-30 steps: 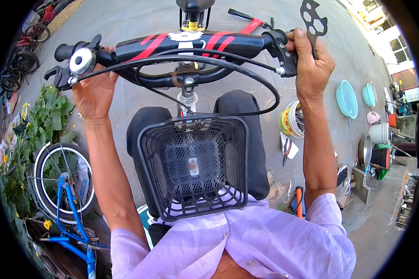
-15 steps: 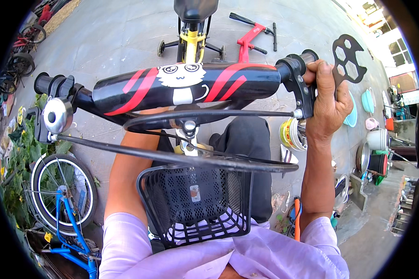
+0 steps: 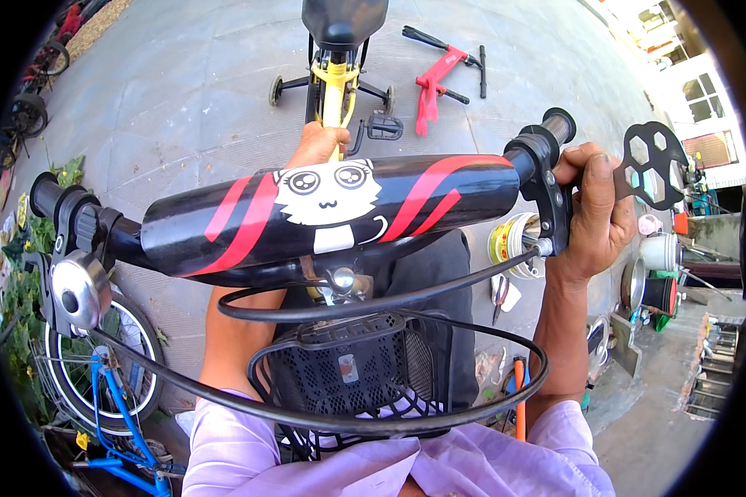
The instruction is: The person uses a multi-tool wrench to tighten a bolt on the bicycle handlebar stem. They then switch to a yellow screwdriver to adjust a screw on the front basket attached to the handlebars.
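The padded handlebar [image 3: 331, 217] lies crosswise, the basket [image 3: 307, 377] below it, near the shirt [image 3: 340, 468]. The left hand [image 3: 319, 143] reaches under the handlebar and looks curled around the yellow frame [image 3: 334, 93], likely to steady it. At the handlebar's right end, beside the brake lever [image 3: 559, 203], the right hand [image 3: 598, 211] pinches the wrench [image 3: 655, 161] between thumb and fingers, its holed head outward, perhaps to clear the grip [image 3: 560, 124].
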